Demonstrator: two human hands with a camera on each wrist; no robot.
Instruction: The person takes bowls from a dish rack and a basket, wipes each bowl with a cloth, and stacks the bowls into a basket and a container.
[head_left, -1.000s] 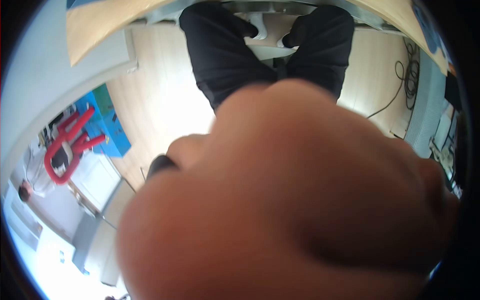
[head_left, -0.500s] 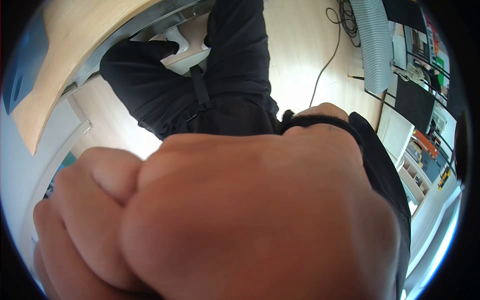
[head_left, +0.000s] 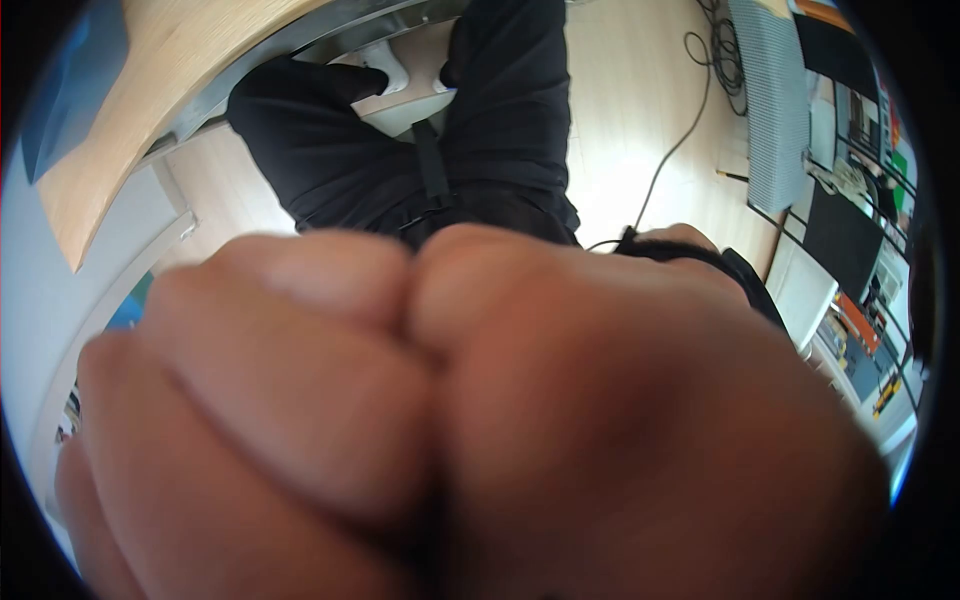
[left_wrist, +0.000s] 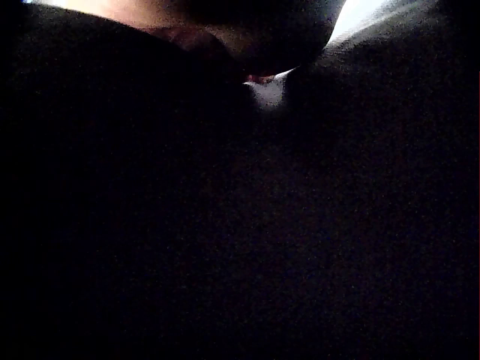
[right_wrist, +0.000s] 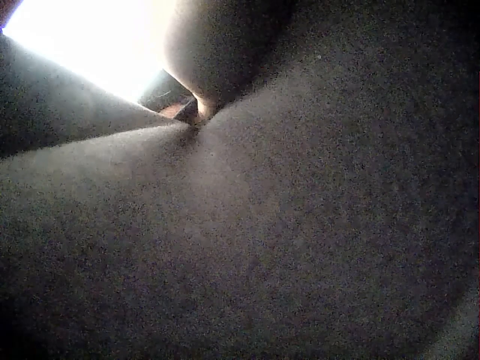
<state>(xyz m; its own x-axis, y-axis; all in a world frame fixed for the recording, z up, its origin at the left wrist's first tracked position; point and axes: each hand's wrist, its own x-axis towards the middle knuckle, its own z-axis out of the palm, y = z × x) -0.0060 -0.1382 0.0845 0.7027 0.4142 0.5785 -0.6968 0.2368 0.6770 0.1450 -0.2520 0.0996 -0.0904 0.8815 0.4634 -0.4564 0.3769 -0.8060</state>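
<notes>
My right hand (head_left: pixel 480 400) fills most of the head view, very close to the lens and blurred. Its back faces the camera, with the fingers (head_left: pixel 270 370) bent at the left and the wrist toward the right. A black band (head_left: pixel 700 252) goes round the wrist. The fingertips are hidden, so I cannot tell what they hold. In the left wrist view, a shadowed patch of skin (left_wrist: pixel 139 11) shows above dark cloth (left_wrist: pixel 247 202). Grey-looking cloth (right_wrist: pixel 240 225) covers most of the right wrist view, with a small bit of skin (right_wrist: pixel 176 111) in a gap.
Legs in black trousers (head_left: pixel 345 150) extend below a wooden table edge (head_left: pixel 165 85). A blue object (head_left: pixel 75 95) lies on the table at the left. On the floor at the right is a coiled black cable (head_left: pixel 725 60), with shelving (head_left: pixel 845 230) beyond.
The view has swung round, so the legs and table sit further left than a second ago. Since half a second ago, the bent fingers reach further across the picture and the hand looks nearer.
</notes>
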